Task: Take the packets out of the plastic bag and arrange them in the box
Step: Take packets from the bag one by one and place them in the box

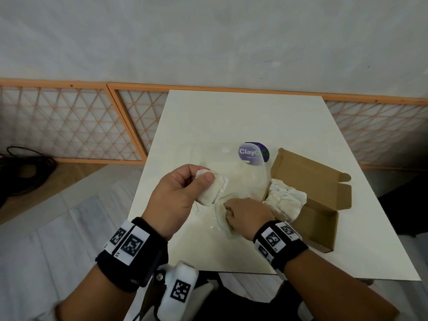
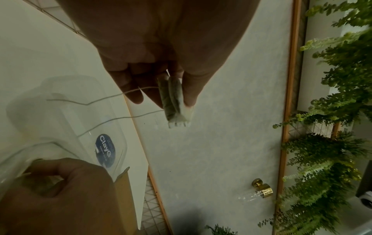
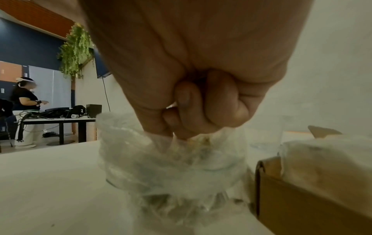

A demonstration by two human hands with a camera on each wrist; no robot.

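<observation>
My left hand [image 1: 199, 179] pinches two cream packets [image 1: 214, 187] with loose threads, held above the white table [image 1: 231, 117]; the left wrist view shows the same packets [image 2: 175, 101] between thumb and fingers. My right hand [image 1: 234, 210] grips the near end of a clear plastic bag [image 1: 245, 179] with a purple label [image 1: 252, 151]. In the right wrist view, the bag [image 3: 171, 167] is bunched under the curled fingers [image 3: 201, 108]. An open cardboard box [image 1: 322, 181] stands at the right with several cream packets [image 1: 286, 199] packed in its left end.
The box's flaps [image 1: 342, 188] stand open to the right, near the table's right edge. An orange lattice panel [image 1: 69, 121] and dark cables [image 1: 25, 172] lie on the floor at the left. A person [image 3: 24, 95] stands at another table far behind.
</observation>
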